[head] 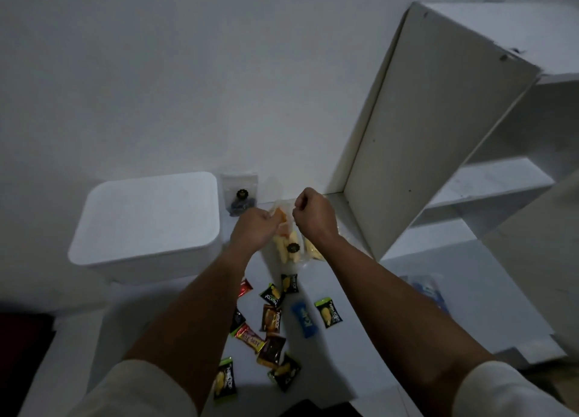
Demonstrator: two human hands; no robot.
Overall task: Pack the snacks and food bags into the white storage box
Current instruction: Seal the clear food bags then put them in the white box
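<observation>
hands: left (253,228), right (310,213) pinch food bag (289,244) top edge | white storage box (147,219) lidded, left

"Nextar" on the brown snack packet (271,318).

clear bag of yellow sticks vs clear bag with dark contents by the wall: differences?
The clear bag of pale yellow sticks is gripped at its top by both hands, left and right; the clear bag with dark contents leans untouched against the wall. The first looks larger and sits nearer the person. Both are transparent and carry a round dark label.
</observation>
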